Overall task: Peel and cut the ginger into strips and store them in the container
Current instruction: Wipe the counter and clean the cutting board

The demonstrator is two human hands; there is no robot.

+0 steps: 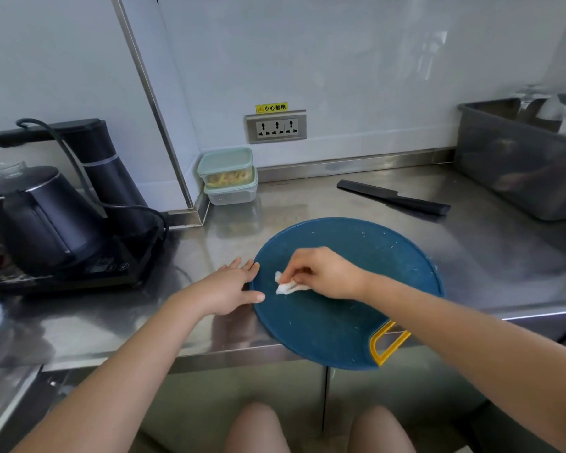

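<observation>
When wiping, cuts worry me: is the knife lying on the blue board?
No, the knife lies on the steel counter behind the board.

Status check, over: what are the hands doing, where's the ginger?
Left hand flat at edge of blue board. Right hand pinches white wad on the board. Ginger strips in lidded container, back corner. Knife lies clear behind.

**Person: bare limbs, nothing worn in view**

The left hand [229,289] and right hand [324,273] are seen bare. The left forearm [128,361] and right forearm [455,335] are uncovered from wrist to frame edge. Two bare knees [257,429] are noted bottom centre, slightly blurred.
</observation>
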